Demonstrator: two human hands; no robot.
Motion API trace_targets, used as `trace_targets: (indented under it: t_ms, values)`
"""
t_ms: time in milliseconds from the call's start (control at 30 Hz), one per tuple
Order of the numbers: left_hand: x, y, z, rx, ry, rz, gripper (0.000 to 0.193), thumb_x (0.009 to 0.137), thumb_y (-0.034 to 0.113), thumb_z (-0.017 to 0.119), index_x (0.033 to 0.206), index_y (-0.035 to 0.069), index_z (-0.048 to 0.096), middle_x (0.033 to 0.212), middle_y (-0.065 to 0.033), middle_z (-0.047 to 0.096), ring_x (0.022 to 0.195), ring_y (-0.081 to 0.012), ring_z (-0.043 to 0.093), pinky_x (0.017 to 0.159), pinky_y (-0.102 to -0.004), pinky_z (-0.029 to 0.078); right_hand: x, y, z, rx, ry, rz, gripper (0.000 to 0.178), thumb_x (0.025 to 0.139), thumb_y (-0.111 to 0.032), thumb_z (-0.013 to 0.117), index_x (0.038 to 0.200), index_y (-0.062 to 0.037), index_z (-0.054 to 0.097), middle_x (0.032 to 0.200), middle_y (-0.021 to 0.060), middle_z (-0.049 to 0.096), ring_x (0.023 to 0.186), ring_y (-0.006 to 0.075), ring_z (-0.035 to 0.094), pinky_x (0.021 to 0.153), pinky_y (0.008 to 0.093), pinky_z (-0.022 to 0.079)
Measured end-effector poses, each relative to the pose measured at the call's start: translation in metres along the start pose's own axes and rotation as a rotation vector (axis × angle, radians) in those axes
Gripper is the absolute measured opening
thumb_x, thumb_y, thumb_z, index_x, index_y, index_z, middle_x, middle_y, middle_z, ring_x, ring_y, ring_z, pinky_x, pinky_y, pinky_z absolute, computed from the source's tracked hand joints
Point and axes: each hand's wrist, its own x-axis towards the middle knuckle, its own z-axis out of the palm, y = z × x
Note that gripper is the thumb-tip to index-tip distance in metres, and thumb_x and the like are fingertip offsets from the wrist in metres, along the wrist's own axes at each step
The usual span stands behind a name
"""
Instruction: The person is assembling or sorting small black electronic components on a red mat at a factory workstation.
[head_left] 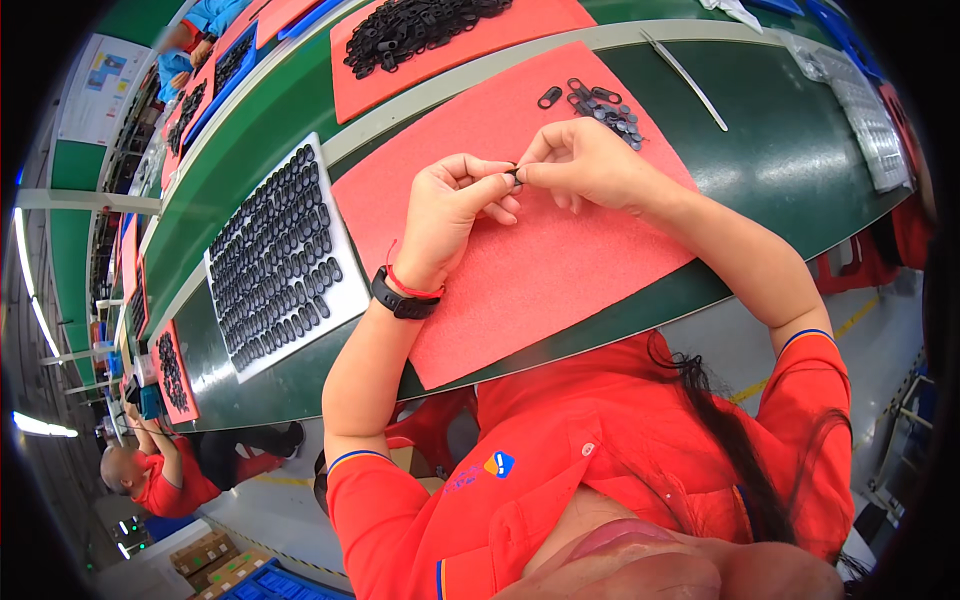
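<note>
Over the pink foam mat point(500, 290), my left hand point(455, 205) and my right hand point(590, 165) meet with pinched fingertips on one small black part point(515, 174). The fingers cover most of it, so its full shape is hidden. Beyond my right hand, on the mat's far right corner, lie a few black oval parts with holes point(550, 97) and a loose pile of small grey discs point(622, 122). My left wrist wears a black watch and a red string.
To the left, a white tray point(345, 290) holds rows of black oval parts. A farther pink mat point(350, 95) bears a heap of black parts point(415, 30). Metal tweezers point(688, 80) lie on the green table, with clear plastic trays point(850, 110) at right. Other people sit at far left.
</note>
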Motion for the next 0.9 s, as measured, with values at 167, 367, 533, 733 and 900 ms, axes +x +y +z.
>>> trace_targets:
  t_ms: [167, 367, 533, 733, 900]
  values:
    - [0.0006, -0.0008, -0.0002, -0.005, 0.005, 0.001, 0.01, 0.08, 0.0, 0.06, 0.088, -0.006, 0.059, 0.08, -0.0131, 0.064, 0.062, -0.0149, 0.063, 0.055, -0.0221, 0.052, 0.0002, -0.0004, 0.0009, -0.014, 0.009, 0.012, 0.019, 0.081, -0.016, 0.064, 0.085, 0.0014, 0.059, 0.068, 0.0035, 0.058, 0.046, 0.0063, 0.05, 0.039, 0.0197, 0.039]
    - [0.002, -0.0019, 0.0007, 0.007, 0.002, -0.001, 0.01, 0.079, 0.0, 0.061, 0.087, -0.006, 0.058, 0.079, -0.0132, 0.064, 0.061, -0.0143, 0.062, 0.054, -0.022, 0.052, 0.0001, -0.0023, 0.0008, -0.016, 0.024, 0.036, 0.017, 0.076, -0.015, 0.062, 0.079, 0.002, 0.06, 0.063, 0.0046, 0.057, 0.049, 0.0081, 0.053, 0.041, 0.0214, 0.04]
    - [0.0011, -0.0035, -0.0005, 0.054, 0.0, -0.005, 0.008, 0.081, 0.0, 0.06, 0.088, -0.004, 0.059, 0.078, -0.0115, 0.064, 0.06, -0.0115, 0.06, 0.051, -0.0202, 0.048, -0.0001, -0.0044, 0.0032, -0.062, 0.038, 0.005, 0.017, 0.076, -0.015, 0.062, 0.078, 0.0018, 0.059, 0.062, 0.0043, 0.057, 0.048, 0.0079, 0.053, 0.04, 0.0216, 0.04]
    - [-0.0005, -0.0024, 0.0006, 0.09, 0.027, 0.02, 0.01, 0.08, 0.001, 0.061, 0.088, -0.005, 0.059, 0.078, -0.0113, 0.064, 0.06, -0.0112, 0.06, 0.053, -0.0201, 0.049, -0.0001, -0.0068, 0.0056, -0.114, 0.04, -0.02, 0.016, 0.078, -0.015, 0.062, 0.078, 0.0006, 0.058, 0.062, 0.0034, 0.056, 0.046, 0.0071, 0.051, 0.038, 0.0212, 0.038]
    - [-0.0007, 0.0031, 0.0031, 0.126, 0.037, 0.06, 0.012, 0.079, 0.003, 0.06, 0.086, -0.007, 0.059, 0.074, -0.011, 0.063, 0.056, -0.0119, 0.06, 0.05, -0.0214, 0.05, -0.001, -0.0041, 0.0099, -0.119, 0.06, -0.012, 0.015, 0.082, -0.017, 0.057, 0.082, -0.0022, 0.054, 0.064, 0.0012, 0.055, 0.042, 0.0043, 0.045, 0.036, 0.0182, 0.033]
